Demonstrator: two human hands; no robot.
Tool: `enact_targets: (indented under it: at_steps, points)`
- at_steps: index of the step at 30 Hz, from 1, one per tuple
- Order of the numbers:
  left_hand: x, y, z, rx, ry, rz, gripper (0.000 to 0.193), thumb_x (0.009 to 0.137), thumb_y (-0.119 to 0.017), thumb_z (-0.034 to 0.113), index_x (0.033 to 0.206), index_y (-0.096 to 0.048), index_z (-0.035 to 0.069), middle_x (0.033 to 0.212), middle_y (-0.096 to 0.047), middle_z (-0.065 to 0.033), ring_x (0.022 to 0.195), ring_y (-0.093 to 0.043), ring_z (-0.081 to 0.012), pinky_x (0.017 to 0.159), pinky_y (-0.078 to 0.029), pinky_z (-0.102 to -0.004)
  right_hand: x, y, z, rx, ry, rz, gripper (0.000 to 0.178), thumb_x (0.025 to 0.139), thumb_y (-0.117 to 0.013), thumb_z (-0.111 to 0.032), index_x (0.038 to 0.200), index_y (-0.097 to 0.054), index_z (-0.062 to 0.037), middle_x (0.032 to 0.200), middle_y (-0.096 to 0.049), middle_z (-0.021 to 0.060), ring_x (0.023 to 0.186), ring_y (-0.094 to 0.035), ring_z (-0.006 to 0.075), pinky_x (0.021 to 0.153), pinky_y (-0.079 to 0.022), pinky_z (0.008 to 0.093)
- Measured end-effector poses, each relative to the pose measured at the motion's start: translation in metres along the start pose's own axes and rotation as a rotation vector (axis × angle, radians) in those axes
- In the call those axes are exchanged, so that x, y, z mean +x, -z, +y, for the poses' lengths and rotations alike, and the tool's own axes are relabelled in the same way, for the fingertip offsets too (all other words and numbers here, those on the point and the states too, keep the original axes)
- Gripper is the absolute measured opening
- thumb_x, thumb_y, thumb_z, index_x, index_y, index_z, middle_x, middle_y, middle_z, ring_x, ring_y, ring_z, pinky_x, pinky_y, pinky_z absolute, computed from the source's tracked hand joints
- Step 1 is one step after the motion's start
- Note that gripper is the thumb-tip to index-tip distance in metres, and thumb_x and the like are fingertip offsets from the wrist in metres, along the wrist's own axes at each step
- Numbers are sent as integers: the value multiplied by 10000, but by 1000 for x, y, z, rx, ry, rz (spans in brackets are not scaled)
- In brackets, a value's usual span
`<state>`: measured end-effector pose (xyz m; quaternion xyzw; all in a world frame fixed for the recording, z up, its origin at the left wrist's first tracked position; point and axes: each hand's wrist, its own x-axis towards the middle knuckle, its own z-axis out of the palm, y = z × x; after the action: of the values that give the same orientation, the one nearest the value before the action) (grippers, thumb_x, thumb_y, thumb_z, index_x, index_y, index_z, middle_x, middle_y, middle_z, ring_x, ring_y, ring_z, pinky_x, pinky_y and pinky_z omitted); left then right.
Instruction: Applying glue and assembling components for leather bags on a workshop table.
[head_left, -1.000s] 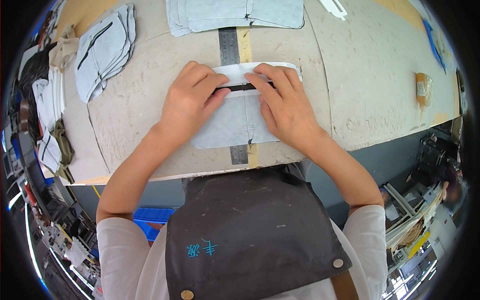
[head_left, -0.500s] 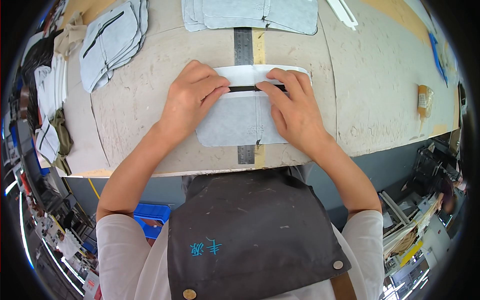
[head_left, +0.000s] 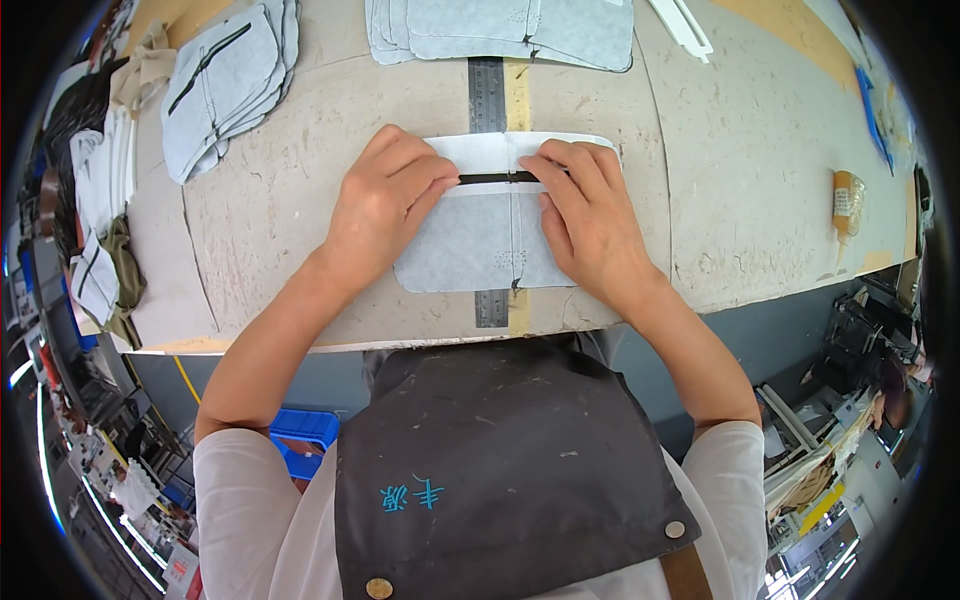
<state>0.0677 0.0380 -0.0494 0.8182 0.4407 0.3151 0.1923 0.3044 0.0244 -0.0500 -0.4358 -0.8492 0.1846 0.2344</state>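
Note:
A light grey fabric panel (head_left: pixel 455 240) lies on the table in front of me. A white band (head_left: pixel 465 152) runs along its far side, and a narrow black strip (head_left: pixel 485 180) crosses it just below the band. My left hand (head_left: pixel 385 195) has thumb and forefinger pinched together on the panel at the strip's left end. On the right, my right hand (head_left: pixel 595 215) rests over the panel with bent fingers, its forefinger tip on the white band. The thumb of that hand stays apart, below the strip. Both hands cover the panel's side edges.
A metal ruler (head_left: pixel 490 308) and yellow tape (head_left: pixel 519 318) run under the panel. Grey panels are stacked at the far middle (head_left: pixel 460 45) and far left (head_left: pixel 220 85). A glue bottle (head_left: pixel 847 200) and blue tool (head_left: pixel 875 120) lie right; white strips (head_left: pixel 682 28) lie at the back.
My right forefinger has shifted from the black strip up onto the white band, baring more of the strip. The left hand holds nearly the same place.

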Motion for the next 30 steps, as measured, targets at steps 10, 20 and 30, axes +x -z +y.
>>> enact_targets:
  at_steps: [10, 20, 30]
  points:
    - [-10, 14, 0, 30, 140, 41, 131, 740, -748, -34, 846, -682, 6, 828, -627, -67, 812, -569, -243, 667, -490, -334, 0, -2, 2, -11, 8, 23, 406, 760, -630, 37, 1163, -600, -4, 1197, -537, 106, 1098, -494, 311, 937, -430, 409]
    - [-10, 11, -1, 29, 72, 37, 149, 740, -744, -41, 865, -677, 5, 849, -619, -72, 807, -567, -250, 667, -492, -335, -4, 6, 6, 26, -19, 37, 374, 775, -625, 56, 1144, -609, 0, 1179, -542, 113, 1074, -503, 319, 923, -448, 412]
    - [20, -24, 13, -82, -44, 33, 197, 711, -755, -43, 892, -693, 3, 828, -608, -60, 771, -562, -232, 626, -495, -336, -9, 10, 12, -3, -4, 88, 331, 774, -646, 45, 1102, -645, 5, 1142, -568, 108, 1055, -510, 330, 890, -476, 406]
